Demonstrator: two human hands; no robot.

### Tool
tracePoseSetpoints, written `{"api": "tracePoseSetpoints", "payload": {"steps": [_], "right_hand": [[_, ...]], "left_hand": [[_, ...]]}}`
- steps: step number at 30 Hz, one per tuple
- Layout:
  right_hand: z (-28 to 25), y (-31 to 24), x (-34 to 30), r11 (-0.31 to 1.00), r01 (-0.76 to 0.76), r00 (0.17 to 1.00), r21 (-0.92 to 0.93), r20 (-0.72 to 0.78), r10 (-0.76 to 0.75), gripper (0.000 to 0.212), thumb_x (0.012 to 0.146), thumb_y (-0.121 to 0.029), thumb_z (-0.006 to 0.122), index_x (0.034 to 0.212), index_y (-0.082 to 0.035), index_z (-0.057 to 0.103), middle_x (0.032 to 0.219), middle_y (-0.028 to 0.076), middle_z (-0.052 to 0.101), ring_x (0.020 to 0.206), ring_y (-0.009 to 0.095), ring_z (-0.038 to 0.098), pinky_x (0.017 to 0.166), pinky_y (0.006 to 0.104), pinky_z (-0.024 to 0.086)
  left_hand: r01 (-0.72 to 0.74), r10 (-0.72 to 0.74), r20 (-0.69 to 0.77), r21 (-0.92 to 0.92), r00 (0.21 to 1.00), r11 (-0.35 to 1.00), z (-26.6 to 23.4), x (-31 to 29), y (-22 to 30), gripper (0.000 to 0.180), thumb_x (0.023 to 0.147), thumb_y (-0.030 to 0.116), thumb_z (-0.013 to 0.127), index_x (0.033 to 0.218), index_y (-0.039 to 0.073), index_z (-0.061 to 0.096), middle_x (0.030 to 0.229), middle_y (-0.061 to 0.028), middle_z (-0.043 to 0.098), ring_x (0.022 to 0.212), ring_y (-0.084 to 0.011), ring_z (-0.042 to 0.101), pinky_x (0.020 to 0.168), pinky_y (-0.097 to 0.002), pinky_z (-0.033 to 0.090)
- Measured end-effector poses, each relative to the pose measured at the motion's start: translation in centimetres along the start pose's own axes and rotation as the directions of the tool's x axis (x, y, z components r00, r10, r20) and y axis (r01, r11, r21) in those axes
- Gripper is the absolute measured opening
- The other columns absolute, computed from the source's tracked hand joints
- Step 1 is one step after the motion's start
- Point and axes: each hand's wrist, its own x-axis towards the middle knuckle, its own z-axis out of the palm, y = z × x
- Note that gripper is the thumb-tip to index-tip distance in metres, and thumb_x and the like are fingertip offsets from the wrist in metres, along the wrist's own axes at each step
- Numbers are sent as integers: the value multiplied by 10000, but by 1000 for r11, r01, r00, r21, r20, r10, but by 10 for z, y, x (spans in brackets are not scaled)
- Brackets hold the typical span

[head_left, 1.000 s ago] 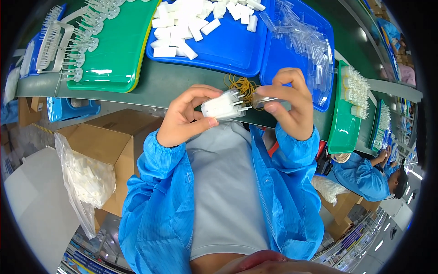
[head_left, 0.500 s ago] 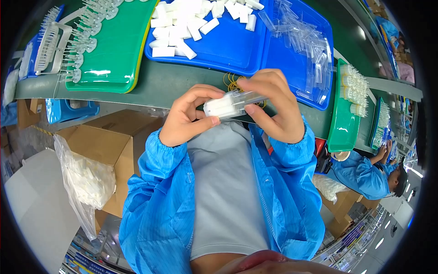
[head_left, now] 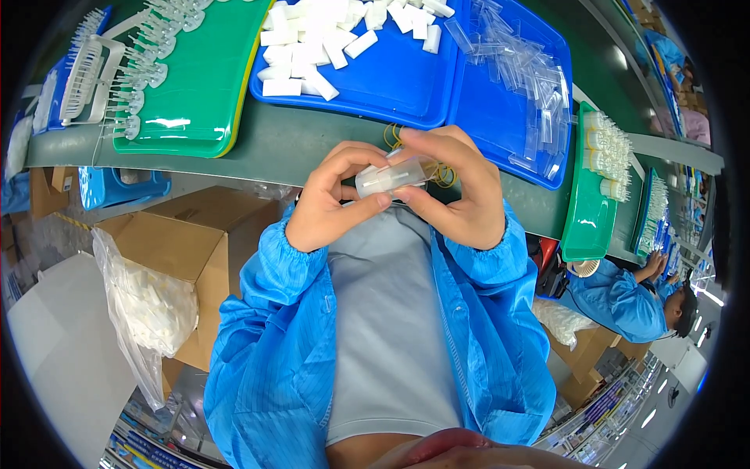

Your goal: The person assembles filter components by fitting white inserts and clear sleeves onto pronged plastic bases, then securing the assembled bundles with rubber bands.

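Between my two hands, over the table's near edge, is a white block with a clear plastic sleeve (head_left: 380,180) around it. My left hand (head_left: 326,197) pinches its left end between thumb and fingers. At the other end, the thumb and fingers of my right hand (head_left: 462,191) close on the sleeve and hide part of it. Thin yellow bands (head_left: 445,175) lie on the table beside my right fingers. Beyond my hands, more white blocks (head_left: 299,47) are heaped in a blue tray (head_left: 383,98). Loose clear sleeves (head_left: 531,86) fill a second blue tray (head_left: 519,162) at right.
A green tray (head_left: 183,117) at left has white pronged parts (head_left: 129,102) along its side. The narrow green tray (head_left: 587,227) at right carries bristly white pieces (head_left: 605,152). Below the table stands a cardboard box (head_left: 168,242) with a bag (head_left: 152,313). Another person (head_left: 625,297) works at far right.
The clear sleeve now covers more of the white block; before, it stuck out to the right. My right hand has moved slightly left and down, closer to my left.
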Motion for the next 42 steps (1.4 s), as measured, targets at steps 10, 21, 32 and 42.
{"api": "tracePoseSetpoints", "payload": {"steps": [10,21,32,42], "right_hand": [[-22,4,0,998,-22,991,-53,130,29,245,787,-72,680,1031,-61,657,918,67,635,813,238,541,732,344,425],[-32,7,6,998,50,978,-33,202,-42,143,795,-55,669,934,-29,659,900,98,632,858,267,571,778,351,444],[-28,10,1,1000,13,986,20,167,-16,205,739,-50,730,938,-21,692,901,108,683,859,269,627,782,366,482],[-12,18,-13,996,69,998,63,-4,-69,193,700,-20,751,888,-22,706,915,127,693,851,268,637,744,346,502]], "left_hand": [[38,-38,-21,-5,999,999,-5,-2,2,299,806,-42,672,1087,16,590,1146,-89,508,1047,-178,560,815,-290,558],[49,-48,16,-34,999,998,-5,-1,0,327,791,-43,691,1096,23,598,1137,-79,521,1040,-184,567,818,-290,543],[42,-42,6,-95,999,995,-6,-2,-4,290,817,-35,666,1097,12,607,1125,-97,539,997,-180,575,765,-291,557],[-134,139,-48,96,989,986,1,-4,-4,156,861,-20,618,1015,-2,640,1100,-124,551,910,-160,603,681,-249,554]]}}
